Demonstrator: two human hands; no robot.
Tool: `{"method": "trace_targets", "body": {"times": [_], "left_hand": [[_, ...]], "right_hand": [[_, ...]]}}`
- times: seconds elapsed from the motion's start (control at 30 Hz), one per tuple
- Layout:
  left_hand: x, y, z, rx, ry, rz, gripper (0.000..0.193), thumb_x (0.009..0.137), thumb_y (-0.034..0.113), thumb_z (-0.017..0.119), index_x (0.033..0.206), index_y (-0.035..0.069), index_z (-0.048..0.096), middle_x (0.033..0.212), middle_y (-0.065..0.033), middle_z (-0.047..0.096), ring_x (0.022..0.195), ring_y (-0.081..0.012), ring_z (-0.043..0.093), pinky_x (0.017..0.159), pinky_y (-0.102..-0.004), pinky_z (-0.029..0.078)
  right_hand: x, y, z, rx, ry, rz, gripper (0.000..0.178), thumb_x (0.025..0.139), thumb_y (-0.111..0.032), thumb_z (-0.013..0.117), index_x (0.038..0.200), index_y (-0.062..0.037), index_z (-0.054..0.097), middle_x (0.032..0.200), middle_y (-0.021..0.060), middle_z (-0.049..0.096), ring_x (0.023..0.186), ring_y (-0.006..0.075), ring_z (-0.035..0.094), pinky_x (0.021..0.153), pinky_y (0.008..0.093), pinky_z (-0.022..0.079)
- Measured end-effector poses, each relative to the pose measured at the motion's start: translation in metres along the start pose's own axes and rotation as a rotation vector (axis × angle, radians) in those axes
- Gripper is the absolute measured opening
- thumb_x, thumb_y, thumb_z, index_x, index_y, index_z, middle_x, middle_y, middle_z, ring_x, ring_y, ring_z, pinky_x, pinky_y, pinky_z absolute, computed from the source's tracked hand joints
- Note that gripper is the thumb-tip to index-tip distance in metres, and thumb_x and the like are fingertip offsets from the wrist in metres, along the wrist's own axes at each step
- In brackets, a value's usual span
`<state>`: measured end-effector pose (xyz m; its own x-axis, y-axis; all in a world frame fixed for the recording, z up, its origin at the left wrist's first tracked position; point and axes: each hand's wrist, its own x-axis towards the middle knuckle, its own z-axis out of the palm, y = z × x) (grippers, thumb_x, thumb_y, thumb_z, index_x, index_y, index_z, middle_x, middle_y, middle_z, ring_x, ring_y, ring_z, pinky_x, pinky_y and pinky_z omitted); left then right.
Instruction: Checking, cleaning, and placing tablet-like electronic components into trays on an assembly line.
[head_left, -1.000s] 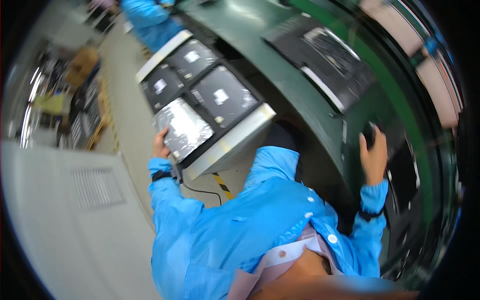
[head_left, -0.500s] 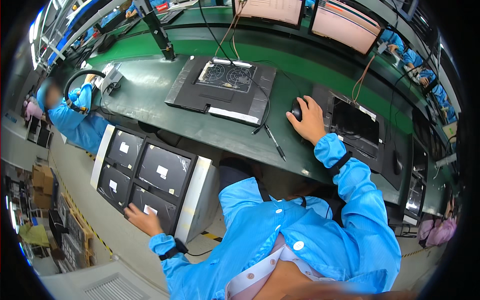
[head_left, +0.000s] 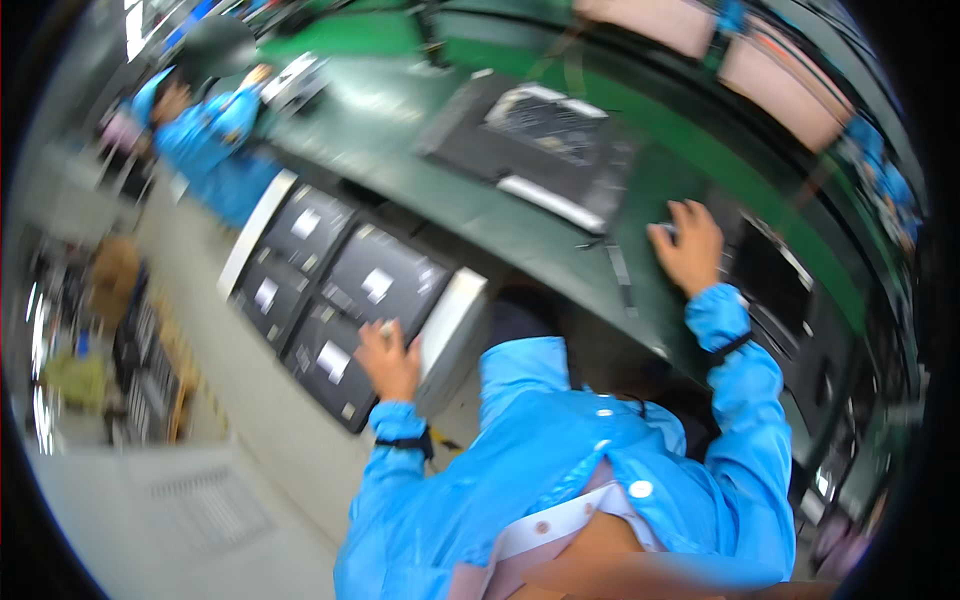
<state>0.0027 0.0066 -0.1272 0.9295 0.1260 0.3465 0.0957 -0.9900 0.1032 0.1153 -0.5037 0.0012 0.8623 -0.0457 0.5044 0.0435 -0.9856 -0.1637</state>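
Note:
My right hand (head_left: 692, 248) rests on a dark computer mouse (head_left: 668, 234) on the green-topped bench; the fingers mostly cover it. Down at the left, my left hand (head_left: 390, 362) has its fingers apart at the near side of a black divided tray (head_left: 312, 272). In the tray's compartments lie flat dark panels (head_left: 385, 270) with white labels. The left fingertips are over the edge of the nearest panel (head_left: 325, 350); motion blur hides whether they touch it. Nothing shows in that hand.
A black fixture (head_left: 540, 150) with a clear-covered window lies on the bench, a pen (head_left: 620, 275) beside it. Right of my right hand is a dark screen device (head_left: 770, 270). Monitors (head_left: 785, 80) stand behind. A person in blue (head_left: 215, 130) sits at the far left.
The whole view has swung, shifting the bench and tray rightward in the picture. My left hand has moved up along the tray's right side. My right hand stays at the mouse.

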Motion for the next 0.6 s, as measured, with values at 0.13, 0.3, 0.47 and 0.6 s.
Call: {"method": "trace_targets", "body": {"times": [0.13,0.3,0.47,0.6], "left_hand": [[0.005,0.005,0.002,0.004,-0.066,-0.015,0.055,0.089,0.041,0.071,0.132,0.009,0.062,0.142,-0.0202,0.051,0.142,-0.0437,0.035,0.106,-0.0706,0.031],[0.034,-0.021,0.005,0.042,-0.046,0.005,0.053,0.089,0.042,0.07,0.131,0.01,0.063,0.141,-0.0193,0.052,0.141,-0.0426,0.036,0.104,-0.0721,0.032],[0.052,-0.08,0.02,0.006,0.0,0.018,0.051,0.086,0.038,0.074,0.127,0.011,0.064,0.137,-0.0186,0.056,0.136,-0.0419,0.041,0.102,-0.0587,0.038],[0.083,-0.095,0.035,0.05,-0.041,0.055,0.053,0.091,0.038,0.069,0.131,0.006,0.061,0.14,-0.0208,0.054,0.138,-0.043,0.04,0.104,-0.0589,0.037]], "right_hand": [[-0.004,0.017,0.005,0.056,0.019,0.013,0.064,0.088,-0.034,0.07,0.136,0.003,0.05,0.136,0.024,0.054,0.125,0.0421,0.052,0.106,0.047,0.041],[-0.013,0.024,-0.004,0.138,0.046,0.086,0.064,0.09,-0.029,0.068,0.141,0.003,0.045,0.14,0.0248,0.05,0.13,0.0412,0.048,0.11,0.0462,0.039],[-0.044,-0.008,-0.032,0.245,-0.014,0.014,0.062,0.083,-0.022,0.073,0.135,0.0021,0.051,0.136,0.0244,0.054,0.128,0.0422,0.05,0.109,0.0483,0.039],[-0.093,0.01,-0.069,0.205,-0.032,0.13,0.066,0.085,-0.026,0.073,0.14,-0.0011,0.048,0.14,0.0228,0.048,0.128,0.0422,0.048,0.108,0.0473,0.04]]}}
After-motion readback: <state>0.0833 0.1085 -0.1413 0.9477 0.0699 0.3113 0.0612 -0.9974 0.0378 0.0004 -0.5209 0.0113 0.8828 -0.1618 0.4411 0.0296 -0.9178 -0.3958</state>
